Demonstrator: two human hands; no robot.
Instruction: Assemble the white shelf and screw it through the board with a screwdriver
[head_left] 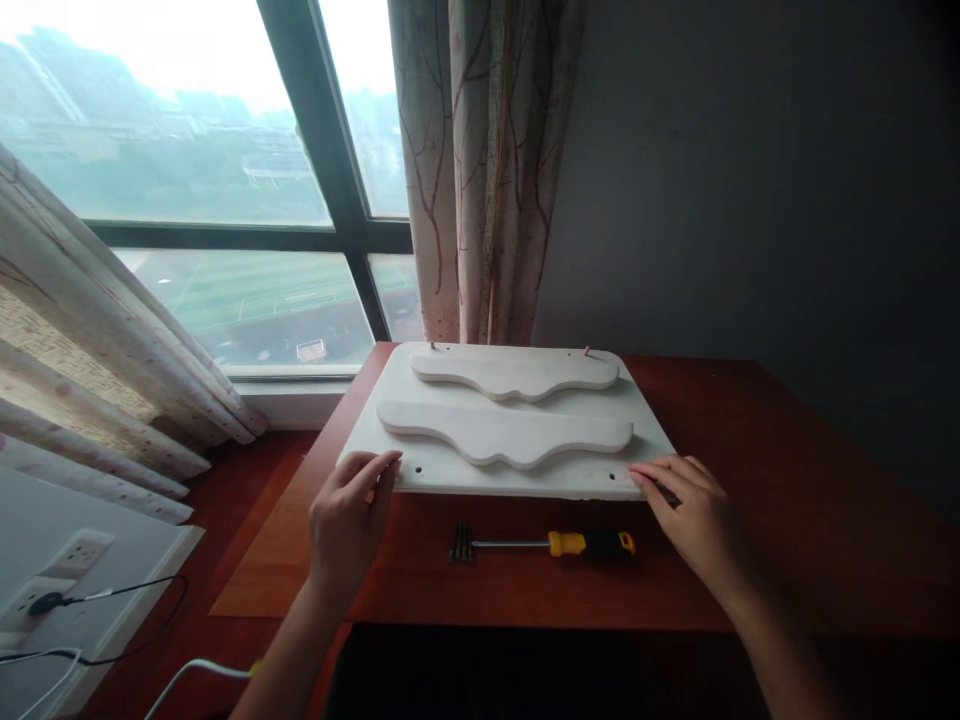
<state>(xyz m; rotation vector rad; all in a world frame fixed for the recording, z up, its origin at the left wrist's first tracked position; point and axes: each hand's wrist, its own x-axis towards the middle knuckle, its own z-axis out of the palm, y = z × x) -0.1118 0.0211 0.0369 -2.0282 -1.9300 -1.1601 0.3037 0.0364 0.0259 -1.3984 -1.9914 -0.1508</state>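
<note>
– Pinching both near corners of this white board [450, 394], flat side up on the table [750, 450] in front of me. Left hand [352, 515] has thumb and fingers together on one corner, right hand [694, 505] the same on the other.

– Cool, which way does it run?

– Long side goes left to right across my view. Two wavy pieces [510, 435] lie on top the same way, one behind the other, wavy edges towards me.

– And the look of it?

– Plain white, rounded far corners. Dark holes [418, 469] by the near edge, a couple of little pegs [586, 351] sticking up at the far one.

– What's around you?

– Reddish-brown wood, tbh kinda dim. Screwdriver [592, 544] between me and the board, tip pointing left at some dark screws [461, 543]. Window [225, 290] ahead to the left, patterned curtains [495, 170], grey wall [750, 180] to the right.
</note>
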